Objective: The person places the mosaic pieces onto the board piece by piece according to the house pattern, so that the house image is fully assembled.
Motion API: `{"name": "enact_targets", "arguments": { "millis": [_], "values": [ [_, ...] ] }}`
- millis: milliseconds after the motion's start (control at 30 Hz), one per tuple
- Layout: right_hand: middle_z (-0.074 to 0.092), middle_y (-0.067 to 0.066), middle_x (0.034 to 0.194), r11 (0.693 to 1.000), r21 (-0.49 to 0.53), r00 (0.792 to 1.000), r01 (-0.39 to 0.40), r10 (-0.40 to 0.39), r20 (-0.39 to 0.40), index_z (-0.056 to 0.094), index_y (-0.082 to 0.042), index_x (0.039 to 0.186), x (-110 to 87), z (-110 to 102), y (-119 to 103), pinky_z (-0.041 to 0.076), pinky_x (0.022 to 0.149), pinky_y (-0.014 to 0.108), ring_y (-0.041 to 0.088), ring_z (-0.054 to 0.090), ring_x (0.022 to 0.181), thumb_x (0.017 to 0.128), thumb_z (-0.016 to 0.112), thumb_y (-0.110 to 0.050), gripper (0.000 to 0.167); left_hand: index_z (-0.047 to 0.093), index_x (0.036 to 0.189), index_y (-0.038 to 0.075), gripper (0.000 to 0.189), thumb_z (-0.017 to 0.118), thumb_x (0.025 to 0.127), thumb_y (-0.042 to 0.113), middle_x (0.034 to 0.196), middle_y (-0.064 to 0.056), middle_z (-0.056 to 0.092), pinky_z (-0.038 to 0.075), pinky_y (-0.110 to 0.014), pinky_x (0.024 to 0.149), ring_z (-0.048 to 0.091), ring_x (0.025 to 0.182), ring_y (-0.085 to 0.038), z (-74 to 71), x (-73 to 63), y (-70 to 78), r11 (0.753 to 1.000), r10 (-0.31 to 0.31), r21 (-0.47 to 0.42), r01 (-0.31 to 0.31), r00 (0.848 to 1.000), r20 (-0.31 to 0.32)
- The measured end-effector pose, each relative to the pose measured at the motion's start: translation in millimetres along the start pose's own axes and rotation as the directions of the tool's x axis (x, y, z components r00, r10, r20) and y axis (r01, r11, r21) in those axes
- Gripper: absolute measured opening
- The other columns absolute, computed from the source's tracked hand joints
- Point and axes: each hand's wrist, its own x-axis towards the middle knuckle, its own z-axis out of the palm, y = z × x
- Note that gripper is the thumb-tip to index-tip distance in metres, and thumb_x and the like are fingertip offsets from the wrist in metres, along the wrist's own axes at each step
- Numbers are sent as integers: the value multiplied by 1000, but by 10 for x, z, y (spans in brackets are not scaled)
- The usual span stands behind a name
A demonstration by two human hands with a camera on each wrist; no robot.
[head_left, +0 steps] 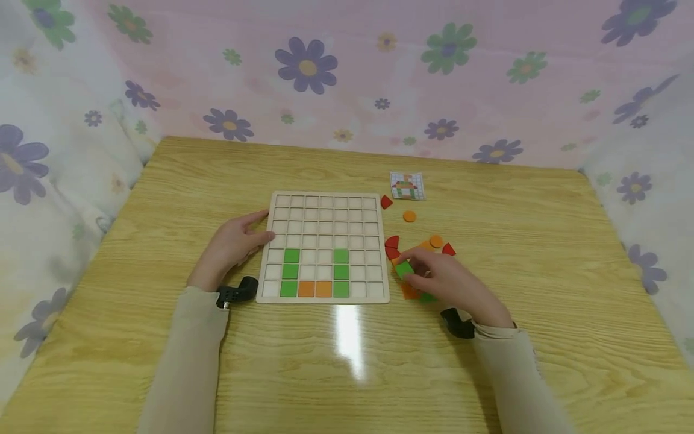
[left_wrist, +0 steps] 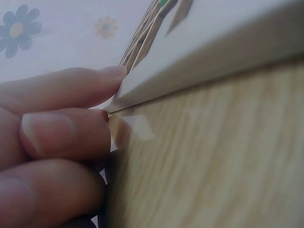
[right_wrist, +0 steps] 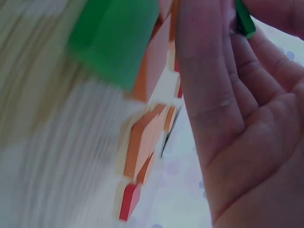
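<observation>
Your right hand (head_left: 446, 278) is the nearer one to the loose pieces, and its grip is closed down to a pinch on a green tile (head_left: 403, 269), thumb on one side and fingers on the other. The tile looks square, so it has no long axis to line up; it tilts just above an orange piece (head_left: 410, 292). The grid board (head_left: 314, 226) lies to the left of that grip, its right edge near. Your left hand (head_left: 230, 244) touches the board's left edge, thumb and forefinger parted. Farther off, a pattern card (head_left: 408, 187) lies on the counter (head_left: 488, 199).
</observation>
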Motion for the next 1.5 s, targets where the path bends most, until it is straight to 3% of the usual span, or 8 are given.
{"name": "enact_targets", "arguments": {
  "millis": [233, 1000, 1500],
  "values": [
    [58, -8, 89, 999, 29, 1000, 28, -28, 12, 54, -26, 112, 108, 91, -121, 45, 68, 29, 9, 53, 79, 87, 58, -20, 27, 36, 137, 32, 66, 62, 79, 49, 52, 2, 43, 31, -28, 34, 32, 35, -11, -12, -21, -4, 1000, 22, 0, -22, 1000, -1],
    [57, -8, 84, 999, -21, 999, 34, -33, 20, 54, -21, 106, 372, 218, -324, 44, 70, 27, 10, 52, 77, 83, 64, -21, 25, 35, 137, 31, 67, 62, 78, 50, 53, 1, 46, 33, -28, 36, 34, 35, -12, -13, -25, 29, 1000, 12, 18, -11, 1000, -4],
    [56, -11, 83, 999, -13, 999, 47, -47, 8, 58, -27, 104, 596, 303, -506, 44, 68, 25, 7, 51, 75, 83, 62, -28, 22, 35, 137, 33, 66, 62, 79, 48, 57, -1, 48, 35, -28, 37, 37, 37, -12, -5, -15, 29, 1000, 1, 24, 0, 1000, -9]
  ]
}}
